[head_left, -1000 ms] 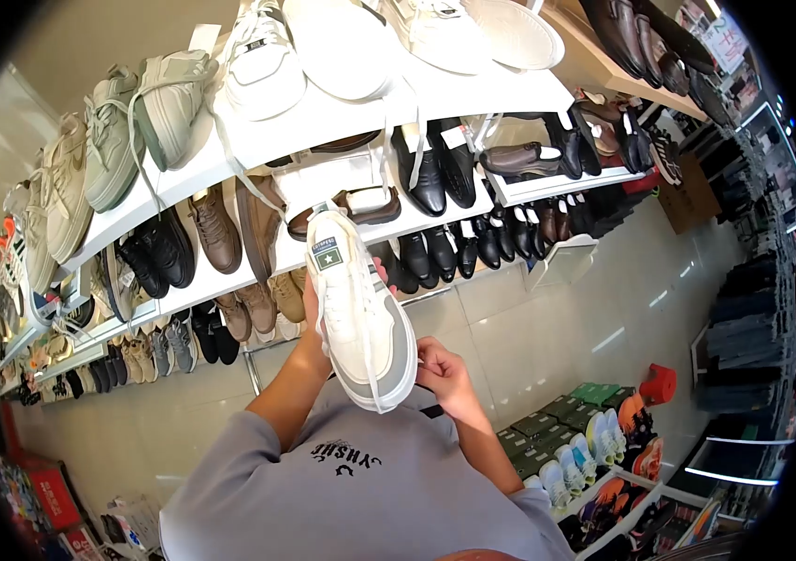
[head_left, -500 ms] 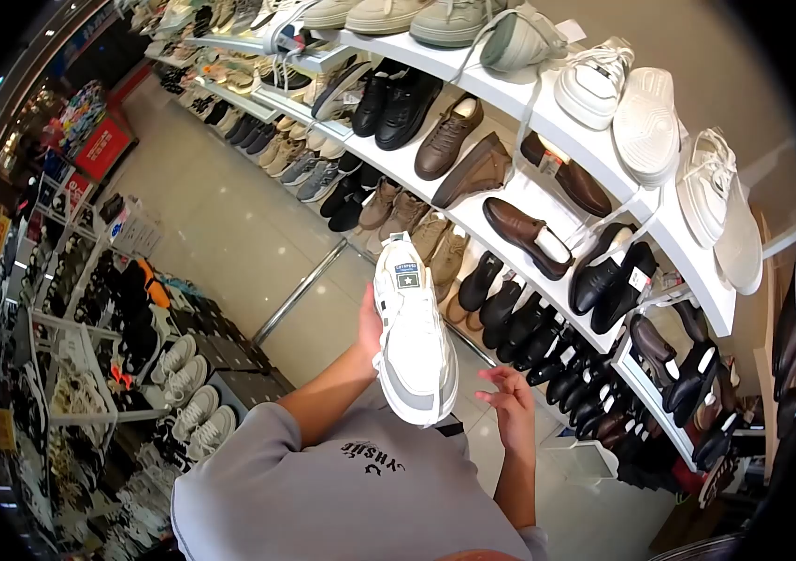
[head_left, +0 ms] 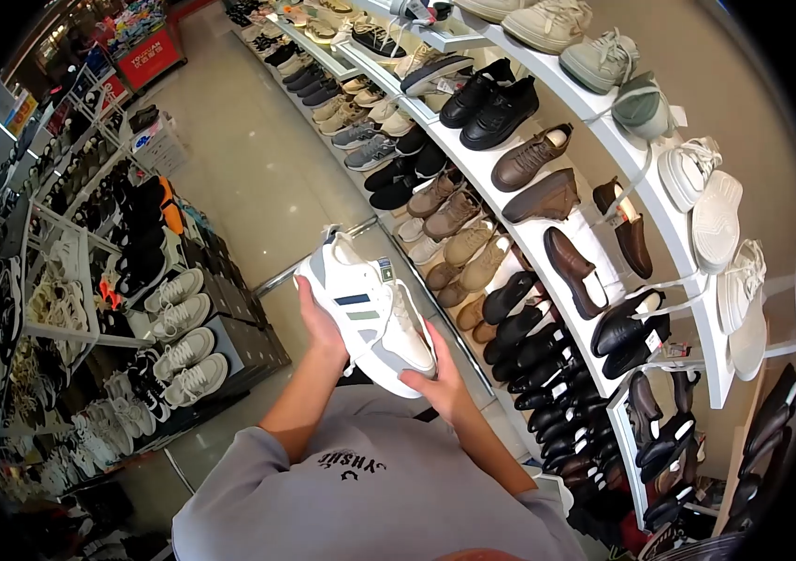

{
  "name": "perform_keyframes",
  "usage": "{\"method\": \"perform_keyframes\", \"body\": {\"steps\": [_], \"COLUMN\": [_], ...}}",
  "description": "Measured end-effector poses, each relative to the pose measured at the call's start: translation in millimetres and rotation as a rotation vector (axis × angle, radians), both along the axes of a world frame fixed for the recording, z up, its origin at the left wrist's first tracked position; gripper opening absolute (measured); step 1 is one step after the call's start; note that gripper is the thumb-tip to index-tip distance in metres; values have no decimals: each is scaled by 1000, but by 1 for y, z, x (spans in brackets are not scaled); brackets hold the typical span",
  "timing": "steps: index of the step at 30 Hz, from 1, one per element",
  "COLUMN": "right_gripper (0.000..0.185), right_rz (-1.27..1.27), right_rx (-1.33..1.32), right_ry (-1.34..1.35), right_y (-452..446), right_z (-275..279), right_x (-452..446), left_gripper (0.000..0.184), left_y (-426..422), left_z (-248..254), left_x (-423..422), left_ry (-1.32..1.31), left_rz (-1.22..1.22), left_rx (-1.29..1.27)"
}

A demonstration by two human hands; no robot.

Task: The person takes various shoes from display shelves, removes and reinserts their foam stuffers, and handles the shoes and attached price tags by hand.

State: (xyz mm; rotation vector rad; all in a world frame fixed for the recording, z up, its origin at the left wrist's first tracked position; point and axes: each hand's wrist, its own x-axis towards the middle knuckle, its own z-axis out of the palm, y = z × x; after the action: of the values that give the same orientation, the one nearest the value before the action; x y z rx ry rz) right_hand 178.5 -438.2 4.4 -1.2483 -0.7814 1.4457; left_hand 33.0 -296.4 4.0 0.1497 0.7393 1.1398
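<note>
A white sneaker (head_left: 353,304) with grey panels and dark and greenish side stripes is held up in front of my chest. Its side faces me, the heel at upper left and the toe at lower right. My left hand (head_left: 320,323) grips it by the heel end, with some fingers hidden behind the shoe. At the toe end my right hand (head_left: 437,376) clasps it, thumb on the near face and fingers on the far side. The tongue bears a small dark label with a star.
White shelves (head_left: 477,161) of shoes run along the right, brown loafers (head_left: 573,271) among them. On the left, a rack holds white sneakers (head_left: 183,351) above grey boxes (head_left: 246,353). A tiled aisle (head_left: 258,178) lies between, with a red bin (head_left: 150,58) at its far end.
My right hand, open and apart before, now grips the toe end. The sneaker has turned from its top to its side, and my view has shifted toward the left.
</note>
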Motion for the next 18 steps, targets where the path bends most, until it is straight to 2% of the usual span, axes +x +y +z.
{"method": "perform_keyframes", "body": {"steps": [3, 6, 7, 11, 14, 18], "right_gripper": [93, 95, 100, 106, 107, 108], "right_rz": [-24, 132, 199, 400, 390, 415], "right_rx": [-12, 33, 73, 185, 397, 339], "right_ry": [-48, -224, -378, -474, -630, -702], "right_y": [50, 112, 134, 219, 260, 296], "right_z": [5, 26, 25, 10, 30, 25], "right_x": [-33, -66, -75, -115, -149, -181], "left_gripper": [75, 68, 68, 70, 71, 73], "left_y": [46, 98, 110, 169, 204, 239], "left_z": [10, 0, 13, 8, 13, 11], "left_x": [-28, -76, -89, -153, -184, -209], "left_ry": [47, -37, -9, 97, 158, 212], "left_rz": [114, 240, 299, 458, 530, 542], "left_rx": [-41, 52, 35, 94, 80, 68]}}
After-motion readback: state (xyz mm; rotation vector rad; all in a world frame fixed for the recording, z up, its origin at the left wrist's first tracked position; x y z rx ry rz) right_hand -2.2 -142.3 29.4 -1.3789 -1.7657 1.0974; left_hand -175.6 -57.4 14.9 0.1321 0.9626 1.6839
